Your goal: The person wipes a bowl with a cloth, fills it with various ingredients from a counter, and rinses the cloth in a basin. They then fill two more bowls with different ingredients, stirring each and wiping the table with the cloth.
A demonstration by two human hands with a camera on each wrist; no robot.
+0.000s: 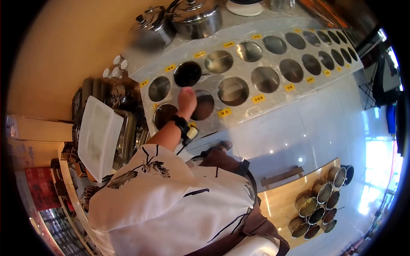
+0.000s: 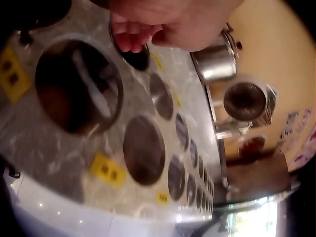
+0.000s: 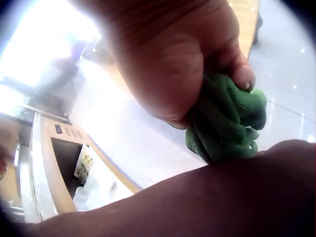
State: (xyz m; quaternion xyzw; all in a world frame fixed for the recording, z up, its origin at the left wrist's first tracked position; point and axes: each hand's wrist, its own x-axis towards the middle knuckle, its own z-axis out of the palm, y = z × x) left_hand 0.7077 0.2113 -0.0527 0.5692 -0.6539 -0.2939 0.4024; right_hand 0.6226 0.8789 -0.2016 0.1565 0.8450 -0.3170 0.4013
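In the head view my left hand (image 1: 187, 103), with a black band at the wrist, reaches over a pale countertop set with round metal wells. The left wrist view shows this hand (image 2: 170, 19) with loosely bent fingers above a dark well (image 2: 136, 58); nothing shows between fingers and thumb. That dark-filled well (image 1: 188, 74) lies just beyond the hand in the head view. My right hand (image 3: 173, 64) grips a bunched green cloth (image 3: 224, 118), its thumb on top and the folds hanging out below. A brown surface lies right under the cloth.
Lidded steel pots (image 1: 196, 19) stand behind the wells, which carry yellow labels. A translucent plastic bin (image 1: 98, 138) leans over stacked metal pans at the left. Several round metal containers (image 1: 322, 192) sit on a wooden table (image 1: 273, 200) at the right.
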